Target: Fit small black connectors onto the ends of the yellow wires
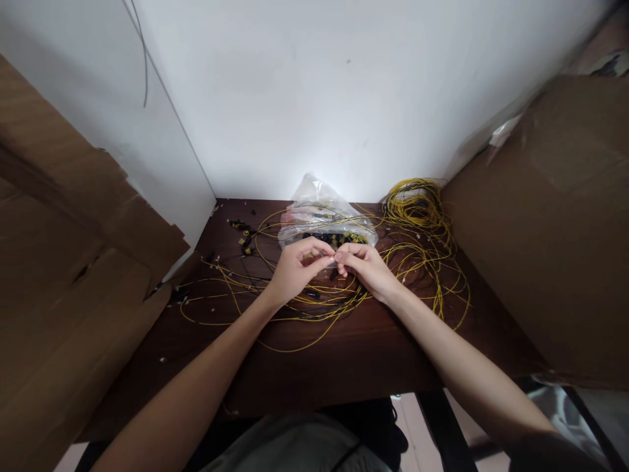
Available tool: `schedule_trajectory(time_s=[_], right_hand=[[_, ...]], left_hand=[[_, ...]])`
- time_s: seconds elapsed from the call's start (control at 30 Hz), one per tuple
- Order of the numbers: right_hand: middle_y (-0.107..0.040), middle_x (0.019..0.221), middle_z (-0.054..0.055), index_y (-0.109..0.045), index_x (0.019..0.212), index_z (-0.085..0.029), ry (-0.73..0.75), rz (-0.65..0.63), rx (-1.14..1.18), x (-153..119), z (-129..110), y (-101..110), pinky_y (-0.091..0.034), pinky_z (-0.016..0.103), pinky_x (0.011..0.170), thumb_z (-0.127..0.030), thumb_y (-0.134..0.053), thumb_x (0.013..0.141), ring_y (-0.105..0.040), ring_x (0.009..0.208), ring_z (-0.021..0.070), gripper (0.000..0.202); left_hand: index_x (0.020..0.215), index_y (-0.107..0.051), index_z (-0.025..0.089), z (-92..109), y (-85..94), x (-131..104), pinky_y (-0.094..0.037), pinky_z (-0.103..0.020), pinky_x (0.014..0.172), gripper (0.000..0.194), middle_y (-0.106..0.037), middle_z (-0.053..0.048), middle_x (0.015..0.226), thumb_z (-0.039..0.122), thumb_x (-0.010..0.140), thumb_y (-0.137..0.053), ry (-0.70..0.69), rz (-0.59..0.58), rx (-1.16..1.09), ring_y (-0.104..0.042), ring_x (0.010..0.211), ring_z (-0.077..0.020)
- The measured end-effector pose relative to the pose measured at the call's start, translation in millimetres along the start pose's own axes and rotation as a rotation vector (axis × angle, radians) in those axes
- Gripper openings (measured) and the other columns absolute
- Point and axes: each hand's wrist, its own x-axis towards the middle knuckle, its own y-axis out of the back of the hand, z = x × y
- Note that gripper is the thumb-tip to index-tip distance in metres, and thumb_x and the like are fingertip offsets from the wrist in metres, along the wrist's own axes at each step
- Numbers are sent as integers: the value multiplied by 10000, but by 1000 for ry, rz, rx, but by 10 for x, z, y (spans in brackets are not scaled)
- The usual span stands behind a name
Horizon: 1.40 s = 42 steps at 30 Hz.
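Evidently, the left hand (297,267) and right hand (369,270) meet near the middle of the frame, each with thumb and forefinger pressed together, fingertips touching or nearly so; whatever is pinched between them is too small to make out. Just below and around the wrists, loose yellow and black cables (351,303) sprawl across the dark brown tabletop (354,373) from centre left to centre right. Right behind the fingers lies a clear plastic bag (314,190), with black and yellow parts (351,238) showing at its near side. Left of the bag sit small black and yellow pieces (246,245); to its right, a thick cable coil (415,204) rests against the white back wall (334,98). Cardboard (63,262) fills the left edge, a cardboard panel (555,229) the right, and a thin grey wire (145,65) hangs at upper left.
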Motion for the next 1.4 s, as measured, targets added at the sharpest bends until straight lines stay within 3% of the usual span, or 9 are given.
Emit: schedule_trajectory(time_s=[0.23,0.53,0.73,0.97,1.13,1.4], right_hand=[[-562,597,-25,-617,696,-135,-188,-77,204,-27,-60,-24,-356,170,448,-265,-681,688,-474,488,46,145],[-546,554,-34,-611,658,-136,-199,-65,203,-7,-54,-8,-361,161,445,-243,-667,693,-468,478,40,125],[-560,560,-33,-617,657,-137,-172,-45,168,-10,-43,-8,-358,159,460,-236,-672,681,-475,484,40,115],[-561,554,-33,-624,663,-140,-150,-49,137,-16,-30,-15,-372,179,501,-234,-675,687,-478,497,48,110],[-558,561,-30,-630,673,-136,-98,-35,94,-3,-14,6,-363,181,510,-237,-666,703,-477,512,51,112],[-555,580,-24,-626,685,-144,-10,11,17,-1,8,1,-363,200,509,-281,-664,708,-478,525,69,144]], left_hand=[[774,-649,144,0,28,10,-451,-257,666,95,-616,-48,768,231,769,-611,-133,13,109,-560,717,-123],[769,-640,164,11,21,12,-463,-260,678,75,-613,-42,790,234,759,-617,-108,10,70,-560,731,-125],[773,-606,142,42,32,14,-385,-196,493,81,-530,-20,755,215,782,-572,-12,-76,18,-462,552,-59],[754,-564,129,44,48,22,-295,-182,427,154,-460,14,665,280,772,-586,136,-182,-173,-364,462,-26],[778,-587,117,54,72,27,-332,-184,460,173,-472,25,570,289,771,-599,184,-184,-207,-415,475,-41],[888,-555,125,-12,71,29,-445,-199,516,187,-561,-5,724,247,761,-618,237,-153,-369,-510,542,-53]])
